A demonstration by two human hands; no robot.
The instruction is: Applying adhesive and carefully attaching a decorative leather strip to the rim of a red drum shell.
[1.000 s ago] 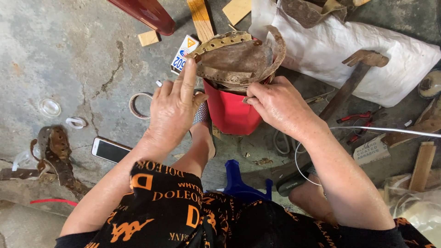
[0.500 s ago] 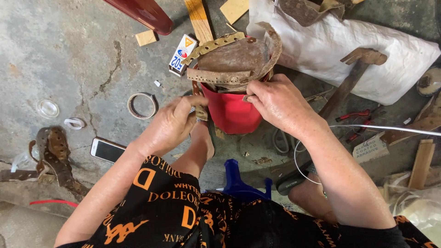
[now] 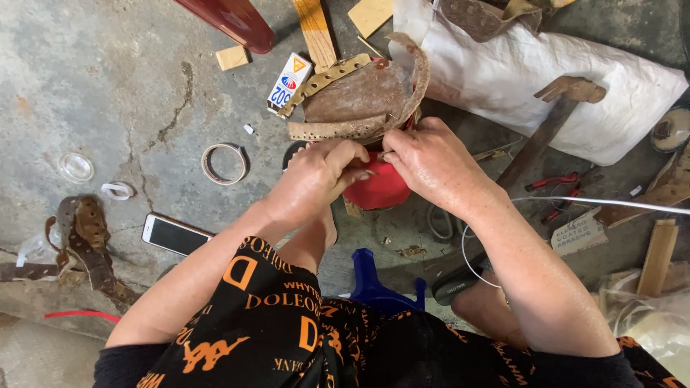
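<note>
A worn brown leather sandal (image 3: pixel 359 97) with perforated straps rests upside down on a red stand (image 3: pixel 381 188) in front of me. My left hand (image 3: pixel 320 179) is curled at the near edge of the sandal, fingers pinched close to a strap. My right hand (image 3: pixel 431 162) presses against the sandal's near right edge, fingers pinching the leather next to the left hand. What the fingertips grip is partly hidden.
On the concrete floor lie a phone (image 3: pixel 175 234), a tape ring (image 3: pixel 224 162), a small box (image 3: pixel 289 80), wood offcuts (image 3: pixel 316 29), an old leather strap (image 3: pixel 86 237), a hammer (image 3: pixel 546 126) on a white sack (image 3: pixel 517 79), red pliers (image 3: pixel 564 190) and a blue stool (image 3: pixel 381 287).
My left hand dropped from the top of the sandal to its near edge and closed beside the right hand. The sandal tilted slightly.
</note>
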